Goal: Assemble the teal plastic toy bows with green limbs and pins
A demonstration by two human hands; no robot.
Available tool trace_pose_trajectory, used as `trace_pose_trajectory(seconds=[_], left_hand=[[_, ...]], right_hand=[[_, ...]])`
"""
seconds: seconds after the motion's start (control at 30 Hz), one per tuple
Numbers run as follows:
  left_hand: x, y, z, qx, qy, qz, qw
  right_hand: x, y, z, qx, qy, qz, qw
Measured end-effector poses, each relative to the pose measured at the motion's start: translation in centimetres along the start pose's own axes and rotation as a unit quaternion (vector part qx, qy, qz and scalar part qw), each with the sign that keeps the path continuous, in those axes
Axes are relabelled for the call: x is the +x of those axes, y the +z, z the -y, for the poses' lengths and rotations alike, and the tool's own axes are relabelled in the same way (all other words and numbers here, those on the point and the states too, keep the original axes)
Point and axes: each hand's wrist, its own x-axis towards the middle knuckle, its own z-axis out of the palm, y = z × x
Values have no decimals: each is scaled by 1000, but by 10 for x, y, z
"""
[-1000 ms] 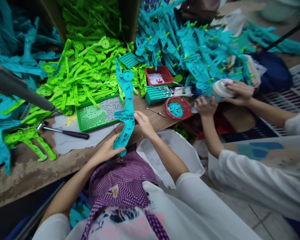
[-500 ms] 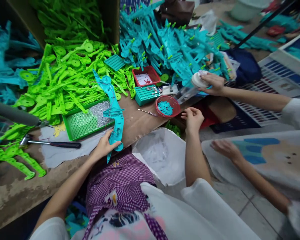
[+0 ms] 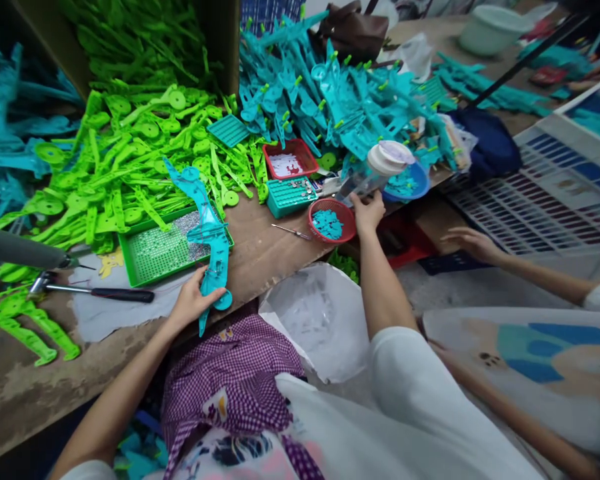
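My left hand [image 3: 195, 297] grips a long turquoise plastic part [image 3: 215, 257] by its lower end, above the table edge. The part slants up over a green perforated tray [image 3: 155, 257], hiding some of the small silvery pieces in it. At the right, my right hand [image 3: 369, 212] closes around the body of a clear bottle [image 3: 363, 181] with a white lid [image 3: 387, 158]. Its lid points to the upper right. Beside that hand stands a red basket [image 3: 350, 233] of small turquoise pieces.
A hammer [image 3: 123, 293] and a screwdriver [image 3: 291, 231] lie on the table. Green parts [image 3: 145, 133] and turquoise parts [image 3: 325, 93] are piled behind. A power tool's tip [image 3: 73, 261] juts in from the left. A co-worker's hand [image 3: 473, 243] is at the right, above a white crate [image 3: 510, 200].
My right hand has moved up to the bottle and taken hold of it. The co-worker's hand has let go of the lid and drawn back right. The turquoise part stays in my left hand.
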Motion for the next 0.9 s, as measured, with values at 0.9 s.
trace_pose_trajectory(seconds=[0.9], left_hand=[[3, -10, 15, 46, 28, -126, 991]], right_hand=[[-248, 21, 183, 367, -105, 270, 884]])
